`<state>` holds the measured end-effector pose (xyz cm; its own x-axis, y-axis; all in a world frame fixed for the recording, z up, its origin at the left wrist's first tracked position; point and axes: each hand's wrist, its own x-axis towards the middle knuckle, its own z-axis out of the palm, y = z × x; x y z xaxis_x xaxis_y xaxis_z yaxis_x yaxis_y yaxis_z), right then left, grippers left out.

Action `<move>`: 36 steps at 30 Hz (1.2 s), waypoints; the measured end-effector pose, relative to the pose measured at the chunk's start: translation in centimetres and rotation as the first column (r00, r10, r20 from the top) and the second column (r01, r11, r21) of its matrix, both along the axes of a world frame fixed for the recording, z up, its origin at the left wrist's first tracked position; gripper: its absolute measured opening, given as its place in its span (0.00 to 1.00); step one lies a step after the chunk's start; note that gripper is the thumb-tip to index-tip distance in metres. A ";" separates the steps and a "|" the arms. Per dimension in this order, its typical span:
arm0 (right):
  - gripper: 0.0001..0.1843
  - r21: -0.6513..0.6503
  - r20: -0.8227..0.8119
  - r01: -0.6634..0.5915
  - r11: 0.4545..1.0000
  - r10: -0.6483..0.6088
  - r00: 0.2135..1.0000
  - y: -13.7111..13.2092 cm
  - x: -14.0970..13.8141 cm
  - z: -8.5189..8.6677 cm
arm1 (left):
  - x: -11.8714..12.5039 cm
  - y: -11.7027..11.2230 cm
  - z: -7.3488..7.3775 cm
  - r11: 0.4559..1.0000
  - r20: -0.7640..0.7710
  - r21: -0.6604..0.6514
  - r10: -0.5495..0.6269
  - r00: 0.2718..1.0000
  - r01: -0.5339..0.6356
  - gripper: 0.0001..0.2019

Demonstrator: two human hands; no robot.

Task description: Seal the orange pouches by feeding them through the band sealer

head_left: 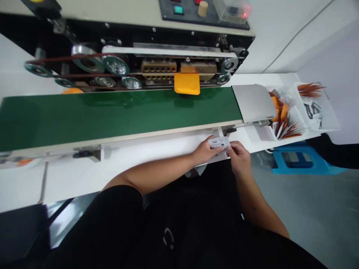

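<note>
My left hand and my right hand meet just in front of the conveyor's near edge. Between them they pinch a small white printed sachet, held by its ends. An orange pouch stands at the far side of the green conveyor belt, its top reaching into the heat-sealing block of a band sealer. Another orange item is partly hidden behind the belt at the left. Neither hand touches the belt.
A curved steel guide plate ends the belt on the right. Beyond it, white trays hold orange packets and brown-tipped strips. Exposed pulleys and belts run along the machine. A blue plastic stool stands on the grey floor.
</note>
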<state>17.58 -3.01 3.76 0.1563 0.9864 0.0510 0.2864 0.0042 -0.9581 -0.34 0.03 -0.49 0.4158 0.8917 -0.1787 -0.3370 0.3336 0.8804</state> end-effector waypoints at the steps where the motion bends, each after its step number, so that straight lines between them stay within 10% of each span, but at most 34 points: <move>1: 0.14 0.002 -0.032 0.016 1.000 -0.016 0.999 0.0 0.0 -0.1 | 0.0 0.0 0.0 1.000 0.004 0.003 -0.013 1.000 0.013 0.26; 20: 0.20 -0.180 -0.420 0.178 0.968 -0.239 0.876 0.7 0.3 0.4 | -0.2 0.1 0.8 0.999 0.044 -0.037 -0.021 0.999 0.023 0.23; 27: 0.22 -0.058 -0.452 0.232 0.971 -0.233 0.861 0.6 0.4 3.4 | -0.2 0.3 1.0 0.998 0.036 -0.064 -0.024 0.999 0.026 0.23; 32: 0.12 0.285 -0.107 0.147 0.947 -0.121 0.987 2.5 1.0 8.5 | 0.0 0.4 0.7 0.996 0.034 -0.086 -0.028 0.999 0.031 0.22; 36: 0.09 0.410 0.367 -0.065 0.910 -0.099 0.925 7.5 2.9 12.1 | 0.0 0.5 0.5 0.996 0.030 -0.083 -0.031 0.999 0.033 0.21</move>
